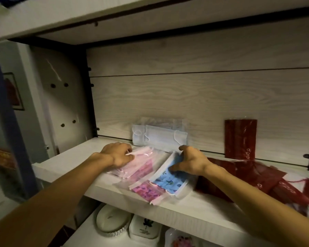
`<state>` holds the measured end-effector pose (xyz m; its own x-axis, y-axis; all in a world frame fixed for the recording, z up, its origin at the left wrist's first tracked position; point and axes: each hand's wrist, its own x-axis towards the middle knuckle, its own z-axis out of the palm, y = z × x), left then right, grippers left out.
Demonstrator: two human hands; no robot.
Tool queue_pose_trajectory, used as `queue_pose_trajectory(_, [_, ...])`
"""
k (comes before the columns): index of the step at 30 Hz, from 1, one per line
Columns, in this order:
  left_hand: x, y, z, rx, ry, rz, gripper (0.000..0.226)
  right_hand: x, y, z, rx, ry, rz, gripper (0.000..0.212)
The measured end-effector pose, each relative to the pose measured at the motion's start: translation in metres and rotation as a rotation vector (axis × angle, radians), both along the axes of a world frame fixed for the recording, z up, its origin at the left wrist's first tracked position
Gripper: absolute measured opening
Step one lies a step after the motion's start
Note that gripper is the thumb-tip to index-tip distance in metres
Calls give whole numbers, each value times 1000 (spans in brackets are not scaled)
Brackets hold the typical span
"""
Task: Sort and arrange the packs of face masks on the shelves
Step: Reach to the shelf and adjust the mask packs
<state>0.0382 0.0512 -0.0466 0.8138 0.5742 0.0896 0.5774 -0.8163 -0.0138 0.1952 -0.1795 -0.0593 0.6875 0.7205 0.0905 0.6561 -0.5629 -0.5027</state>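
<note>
While the loose heap of mask packs lies at the middle front of the shelf (194,209), both hands are down in it, so the sorting looks to be at the stage of pulling colours apart. The pink packs (141,168) sit on the left of the heap, the blue patterned pack (168,180) beside them on the right and overlapping them. A white pack (159,137) already stands against the back panel, and a dark red pack (240,138) stands further right, with more red packs (257,182) lying loose below it.

The left hand (119,154) rests on the pink packs, fingers curled over their far edge. The right hand (189,162) grips the blue pack, thumb spread wide from the bent fingers. Next, I would guess, each colour gets lifted clear and stood up at the back; the slippery wrappers call for a firm pinch.
</note>
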Motion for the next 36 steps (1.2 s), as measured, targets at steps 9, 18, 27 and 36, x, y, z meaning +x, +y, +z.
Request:
queue_pose_trajectory(9, [-9, 31, 23, -331, -484, -14, 23, -2, 12, 19, 475, 136, -134, 35])
queue_pose_trajectory(18, [-25, 15, 38, -1178, -809, -116, 95, -39, -16, 32, 839, 367, -229, 10])
queue_pose_trajectory(27, [-9, -30, 24, -1252, -899, -173, 15, -84, -67, 25, 1053, 468, -391, 22])
queue_pose_trajectory(36, [-19, -123, 26, -1651, -670, -278, 35, -115, -168, 18, 1050, 523, -442, 36])
